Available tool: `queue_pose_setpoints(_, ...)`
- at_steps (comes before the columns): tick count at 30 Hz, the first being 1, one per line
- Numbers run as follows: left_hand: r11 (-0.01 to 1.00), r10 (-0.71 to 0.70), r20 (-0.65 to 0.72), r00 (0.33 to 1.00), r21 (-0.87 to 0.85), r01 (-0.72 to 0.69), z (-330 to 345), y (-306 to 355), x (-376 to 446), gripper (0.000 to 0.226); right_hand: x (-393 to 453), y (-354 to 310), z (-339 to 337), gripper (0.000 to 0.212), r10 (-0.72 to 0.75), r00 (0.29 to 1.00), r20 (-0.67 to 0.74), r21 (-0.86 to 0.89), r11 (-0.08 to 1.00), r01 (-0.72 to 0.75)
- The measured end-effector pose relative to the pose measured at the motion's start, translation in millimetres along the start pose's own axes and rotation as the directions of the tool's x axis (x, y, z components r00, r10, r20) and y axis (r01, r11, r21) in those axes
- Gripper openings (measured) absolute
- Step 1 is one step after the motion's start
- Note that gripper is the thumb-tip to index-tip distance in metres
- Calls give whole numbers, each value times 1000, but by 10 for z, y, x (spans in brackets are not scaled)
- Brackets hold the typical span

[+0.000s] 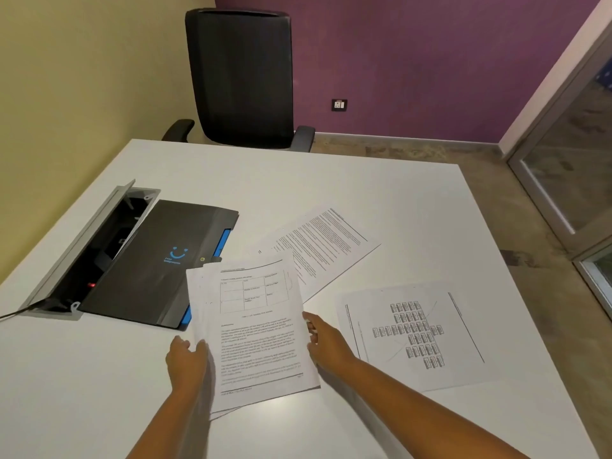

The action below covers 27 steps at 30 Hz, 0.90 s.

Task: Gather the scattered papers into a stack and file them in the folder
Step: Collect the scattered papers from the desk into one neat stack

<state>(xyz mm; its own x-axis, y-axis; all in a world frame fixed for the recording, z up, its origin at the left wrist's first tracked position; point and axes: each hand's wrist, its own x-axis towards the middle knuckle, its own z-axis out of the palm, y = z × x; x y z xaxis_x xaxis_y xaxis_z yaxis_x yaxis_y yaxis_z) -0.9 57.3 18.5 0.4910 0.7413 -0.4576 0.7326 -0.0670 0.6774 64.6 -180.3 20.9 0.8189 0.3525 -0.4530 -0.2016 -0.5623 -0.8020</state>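
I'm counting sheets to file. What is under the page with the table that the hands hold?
Under the page with the table, edges of more white sheets peek out at its left side and bottom. Their number and print are covered. The stack's far corner overlaps the black folder.

A black office chair [240, 77] is standing beyond the hands, an open cable box [89, 250] lying to their left, a wall socket [339, 104] showing behind

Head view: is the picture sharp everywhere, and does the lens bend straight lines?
Head view: the printed text on the held stack of papers is soft and unreadable; both hands, left and right, look slightly smeared; the table edges splay outward, a wide-angle effect; lighting is even, with only faint shadows beside the forearms.
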Motion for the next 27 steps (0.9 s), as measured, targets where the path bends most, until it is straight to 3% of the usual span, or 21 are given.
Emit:
queue_pose_setpoints(4,994,49,314,948,-108,-16,31,25,-48,34,-30,78,6,68,2,1000,5,-72,997,-2)
queue_pose_setpoints(7,991,109,415,903,-116,-67,47,14,-51,22,-27,143,-44,76,22,998,-56,-59,998,-26)
queue_pose_setpoints(11,983,171,508,844,-150,-109,24,77,-150,40,33,157,-167,75,167,972,-163,215,968,-130)
queue_pose_setpoints(14,959,252,546,799,-251,-132,-1,219,-273,52,62,2,-277,53,243,955,-167,443,884,-148)
queue_pose_setpoints(16,932,316,530,787,-330,-151,-15,320,-280,52,49,-126,-385,44,198,958,-206,508,859,-68)
queue_pose_setpoints(19,887,390,471,791,-423,-185,-23,464,-252,21,-36,-332,-589,37,69,960,-273,494,866,78)
queue_pose_setpoints(23,847,445,436,782,-488,-210,-34,614,-326,39,-218,-451,-796,30,-102,964,-244,454,866,207)
queue_pose_setpoints(25,846,481,471,739,-471,-250,-26,653,-375,60,-294,-462,-850,28,-160,973,-169,421,880,218)
queue_pose_setpoints(27,843,522,519,677,-434,-317,0,679,-444,56,-321,-449,-866,29,-148,981,-123,377,908,185)
